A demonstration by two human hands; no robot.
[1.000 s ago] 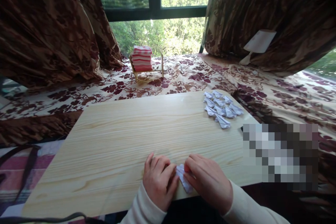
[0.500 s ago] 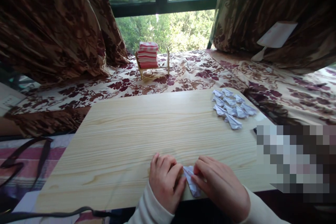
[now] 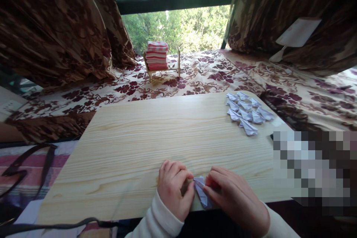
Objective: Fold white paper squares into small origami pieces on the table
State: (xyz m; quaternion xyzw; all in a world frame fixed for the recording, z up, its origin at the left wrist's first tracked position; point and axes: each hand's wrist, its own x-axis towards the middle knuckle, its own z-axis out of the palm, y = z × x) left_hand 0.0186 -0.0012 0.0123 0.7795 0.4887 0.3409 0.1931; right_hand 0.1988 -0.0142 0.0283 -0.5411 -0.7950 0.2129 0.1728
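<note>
Between my two hands, at the near edge of the wooden table [image 3: 134, 145], lies a small piece of folded white paper [image 3: 202, 195]. My left hand [image 3: 175, 187] pinches its upper left corner between thumb and forefinger. From the other side my right hand [image 3: 231, 191] grips the paper's right edge, thumb on top and fingers curled. Creases show on the paper, and part of it is hidden under the right fingers. At the table's far right corner sit several folded white paper pieces [image 3: 245, 111] in a cluster.
Past the table, a floral cloth [image 3: 200, 78] covers a ledge. On it stand a little rack [image 3: 179, 63] with a stack of red and white striped cloths [image 3: 156, 55] and a white lamp [image 3: 299, 32]. A dark strap [image 3: 92, 222] crosses the near left corner. A blurred patch hides the right side.
My left thumb and forefinger have come closer together at the paper's upper corner. The right hand keeps its grip. The whole view has shifted slightly.
</note>
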